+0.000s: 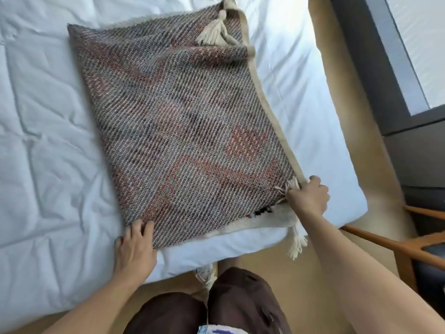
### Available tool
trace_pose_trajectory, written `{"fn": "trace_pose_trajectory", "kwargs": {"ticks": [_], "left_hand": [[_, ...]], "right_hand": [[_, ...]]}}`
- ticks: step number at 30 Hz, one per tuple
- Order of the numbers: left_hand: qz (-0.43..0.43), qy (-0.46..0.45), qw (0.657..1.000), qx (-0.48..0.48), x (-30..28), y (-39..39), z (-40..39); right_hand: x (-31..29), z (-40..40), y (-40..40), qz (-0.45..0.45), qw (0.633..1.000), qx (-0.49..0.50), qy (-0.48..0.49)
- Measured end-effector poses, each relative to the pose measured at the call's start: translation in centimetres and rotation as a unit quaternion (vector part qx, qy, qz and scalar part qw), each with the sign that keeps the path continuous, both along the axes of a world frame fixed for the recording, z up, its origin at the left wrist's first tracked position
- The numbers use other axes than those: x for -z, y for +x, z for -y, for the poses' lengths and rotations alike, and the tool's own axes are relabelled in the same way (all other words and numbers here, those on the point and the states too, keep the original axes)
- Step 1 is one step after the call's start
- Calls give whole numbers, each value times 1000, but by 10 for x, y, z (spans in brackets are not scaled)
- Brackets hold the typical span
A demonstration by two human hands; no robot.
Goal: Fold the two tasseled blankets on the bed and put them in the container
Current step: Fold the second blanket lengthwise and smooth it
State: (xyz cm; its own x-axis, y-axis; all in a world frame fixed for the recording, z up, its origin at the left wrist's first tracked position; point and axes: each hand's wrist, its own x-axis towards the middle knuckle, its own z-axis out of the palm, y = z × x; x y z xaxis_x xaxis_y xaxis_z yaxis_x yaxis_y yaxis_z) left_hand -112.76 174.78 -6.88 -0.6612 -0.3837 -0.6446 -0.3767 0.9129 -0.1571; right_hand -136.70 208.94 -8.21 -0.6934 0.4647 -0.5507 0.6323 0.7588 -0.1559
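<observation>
One tasseled blanket (173, 121) was on record, woven in grey and brown diagonal ribs with reddish motifs, folded to a rough rectangle and lying flat on the white quilted bed (48, 141), its long side running from the near edge toward the far left. I noted a cream border (272, 112) down its right side and a cream tassel (216, 32) lying on top at the far right corner. A second tassel (297, 244) hung off the near right corner over the edge of the mattress. At that near right corner a lower cream layer (255, 222) showed beneath the top fold, with a small dark patch of pattern just visible. My left hand (134, 251) rested at the near left corner, fingers fairly straight and slightly spread, tips touching the blanket's edge while the palm lay on the bedding. My right hand (309, 196) was at the near right corner, fingers curled tight around the border and a tuft of fringe, gripping it. I could see only one blanket; whether the cream layer belonged to a second one I could not tell. Brown trousers (231, 302) showed at the near edge, with a tan floor (337, 104) to the right of the bed. A wooden chair frame (397, 247) stood at the near right, and a dark window frame (375, 56) at the far right.
</observation>
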Motion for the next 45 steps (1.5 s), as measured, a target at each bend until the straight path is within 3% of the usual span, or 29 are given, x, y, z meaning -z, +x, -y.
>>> {"fn": "trace_pose_trajectory", "kwargs": {"ticks": [5, 9, 12, 17, 23, 27, 32, 36, 45], "left_hand": [[-155, 38, 985, -67, -5, 16, 15], [-300, 42, 916, -263, -21, 25, 21], [-350, 27, 876, -330, -29, 40, 28], [-335, 6, 856, -393, -32, 71, 34], [-167, -2, 908, -385, -18, 93, 38], [-87, 44, 920, -379, -16, 93, 41], [-137, 36, 929, -342, -30, 57, 26], [-169, 1, 944, -283, -49, 8, 17], [-190, 87, 948, -241, -65, -149, 22]], "right_hand": [[1, -17, 5, -30, 994, 63, -82], [-16, -26, 12, -67, 946, 221, -226], [-37, -32, 30, -55, 956, 168, -234], [-45, -57, 69, -30, 967, 72, -241], [-8, -74, 109, 34, 977, 50, -203], [0, -64, 121, 85, 990, -69, -92], [-28, -26, 111, 14, 991, -136, -1], [-47, 22, 83, -25, 976, -205, -62], [-51, 124, -49, 9, 920, -363, -147]]}}
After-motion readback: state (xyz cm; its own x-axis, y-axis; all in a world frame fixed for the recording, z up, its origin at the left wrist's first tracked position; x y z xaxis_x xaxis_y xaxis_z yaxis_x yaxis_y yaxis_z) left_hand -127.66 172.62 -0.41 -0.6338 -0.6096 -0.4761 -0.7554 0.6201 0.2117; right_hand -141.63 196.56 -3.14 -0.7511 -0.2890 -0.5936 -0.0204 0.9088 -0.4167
